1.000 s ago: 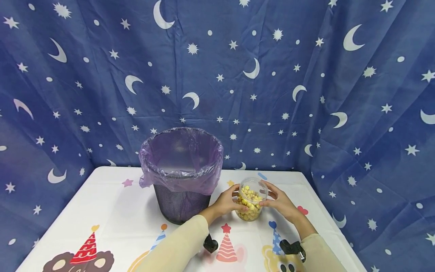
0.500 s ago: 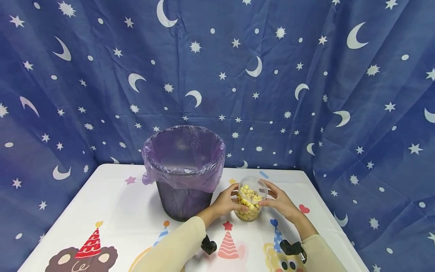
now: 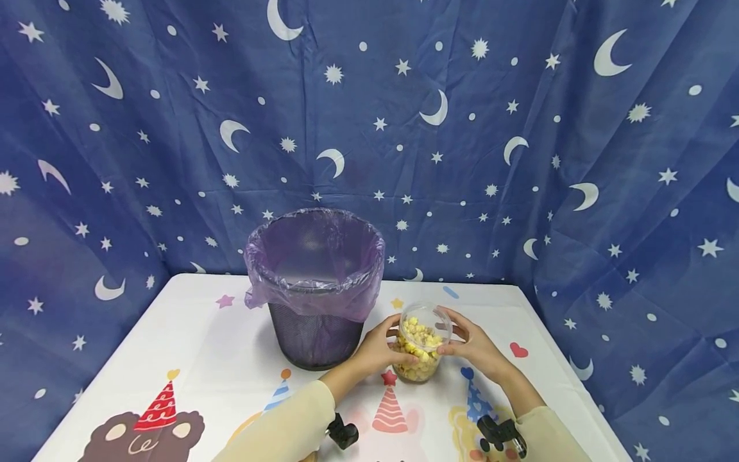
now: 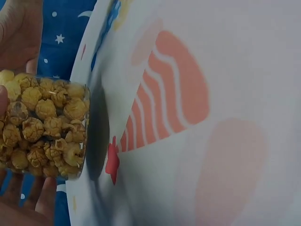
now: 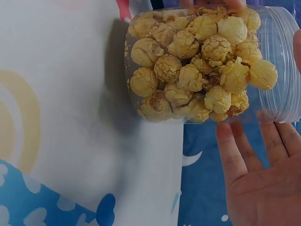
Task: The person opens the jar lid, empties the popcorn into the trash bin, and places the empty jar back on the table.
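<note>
A clear round jar point(image 3: 417, 366) of popcorn point(image 3: 420, 335) stands between my hands, low over the table in the head view, its see-through neck upward and tipped slightly. My left hand point(image 3: 376, 350) grips its left side, thumb across the front. From the other side my right hand point(image 3: 478, 348) holds it, thumb near the neck and fingers behind. In the right wrist view the ridged neck point(image 5: 282, 70) shows above the golden kernels, with the right fingers point(image 5: 230, 155) along the wall. A shadow point(image 4: 98, 127) lies beside the jar's base in the left wrist view.
Left of the jar stands a black mesh bin point(image 3: 314, 337), lined with a purple plastic bag point(image 3: 352, 298) folded over its rim. A white cloth point(image 3: 219, 359) with party-hat animal prints covers the table. Behind hangs a blue curtain point(image 3: 358, 109) with moons and stars.
Both hands have brought the jar a little toward me and slightly left, tilting it a bit. The head view has shifted slightly. The bin stays where it stood.
</note>
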### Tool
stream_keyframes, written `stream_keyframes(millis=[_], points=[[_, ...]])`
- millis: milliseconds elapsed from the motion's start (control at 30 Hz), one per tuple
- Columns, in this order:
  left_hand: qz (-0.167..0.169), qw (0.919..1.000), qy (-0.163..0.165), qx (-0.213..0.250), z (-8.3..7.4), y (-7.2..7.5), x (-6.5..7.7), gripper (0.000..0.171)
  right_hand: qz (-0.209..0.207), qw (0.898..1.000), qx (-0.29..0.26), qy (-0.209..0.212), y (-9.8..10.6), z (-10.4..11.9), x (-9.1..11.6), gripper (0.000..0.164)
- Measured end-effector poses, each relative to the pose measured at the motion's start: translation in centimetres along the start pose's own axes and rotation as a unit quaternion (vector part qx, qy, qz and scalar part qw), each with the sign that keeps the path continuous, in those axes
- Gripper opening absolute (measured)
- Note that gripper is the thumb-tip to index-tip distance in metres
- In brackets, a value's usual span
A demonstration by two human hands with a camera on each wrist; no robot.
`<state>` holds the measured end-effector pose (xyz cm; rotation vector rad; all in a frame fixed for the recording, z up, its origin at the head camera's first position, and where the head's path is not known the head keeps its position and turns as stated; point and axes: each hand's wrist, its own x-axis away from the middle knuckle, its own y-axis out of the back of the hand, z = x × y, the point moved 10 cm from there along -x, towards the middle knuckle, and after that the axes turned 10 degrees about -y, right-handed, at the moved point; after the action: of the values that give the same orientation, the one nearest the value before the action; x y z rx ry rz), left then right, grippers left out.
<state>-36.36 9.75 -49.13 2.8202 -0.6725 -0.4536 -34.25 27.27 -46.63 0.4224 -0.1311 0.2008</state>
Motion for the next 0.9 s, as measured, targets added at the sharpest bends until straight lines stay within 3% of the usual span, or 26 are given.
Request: stream_keyframes(millis=[233, 633, 900], points=[[-0.019, 0.9996, -0.022, 0.001, -1.0, 0.7, 1.9, 0.087, 0.03, 0.999, -0.033, 0.027, -1.5, 0.9, 0.9, 0.083], [-0.02, 0.9997, -0.013, 0.009, -1.5, 2.1, 5.2, 0.093, 0.053, 0.995, -0.064, 0.049, -4.3, 2.2, 2.6, 0.087], [-0.019, 0.9993, -0.03, -0.009, -1.7, 2.6, 7.2, 0.093, 0.043, 0.996, -0.06, 0.055, -5.8, 2.5, 3.6, 0.09]])
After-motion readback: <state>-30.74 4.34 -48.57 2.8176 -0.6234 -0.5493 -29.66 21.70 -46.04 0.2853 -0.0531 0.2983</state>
